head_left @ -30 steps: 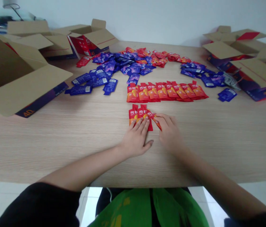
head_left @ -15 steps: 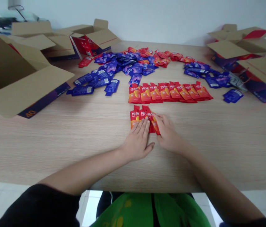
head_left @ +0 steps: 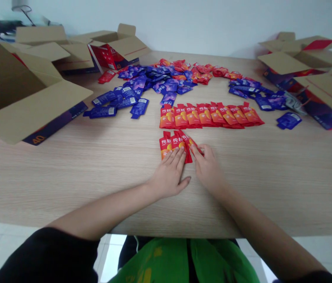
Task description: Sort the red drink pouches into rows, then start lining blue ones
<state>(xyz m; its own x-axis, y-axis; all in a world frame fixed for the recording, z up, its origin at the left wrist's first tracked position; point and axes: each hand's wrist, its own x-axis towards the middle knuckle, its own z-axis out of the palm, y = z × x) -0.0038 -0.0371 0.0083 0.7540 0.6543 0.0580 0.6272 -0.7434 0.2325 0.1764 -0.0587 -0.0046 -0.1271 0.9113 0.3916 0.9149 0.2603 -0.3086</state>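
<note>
Two red spouted pouches (head_left: 178,140) lie overlapping on the table, their lower parts under the flat, outstretched fingers of my left hand (head_left: 168,173). Its thumb is spread to the right. Beside it, my right hand (head_left: 210,167) pinches the edge of a third red pouch (head_left: 188,139), which leans over the right side of the pair with its top toward the left. Just beyond my hands runs a row of several red pouches (head_left: 204,114), each overlapping its neighbour and all with their spouts pointing away from me.
Blue pouches (head_left: 154,76) and loose red pouches (head_left: 204,70) are heaped at the back. More blue pouches (head_left: 245,87) lie at right. Open cartons stand at left (head_left: 48,110) and at right (head_left: 325,92). The table's front edge (head_left: 183,237) is close to my body.
The third red pouch has tilted further, its lower end turning up and to the right with my right hand's fingers. My left hand stays flat on the other pouches.
</note>
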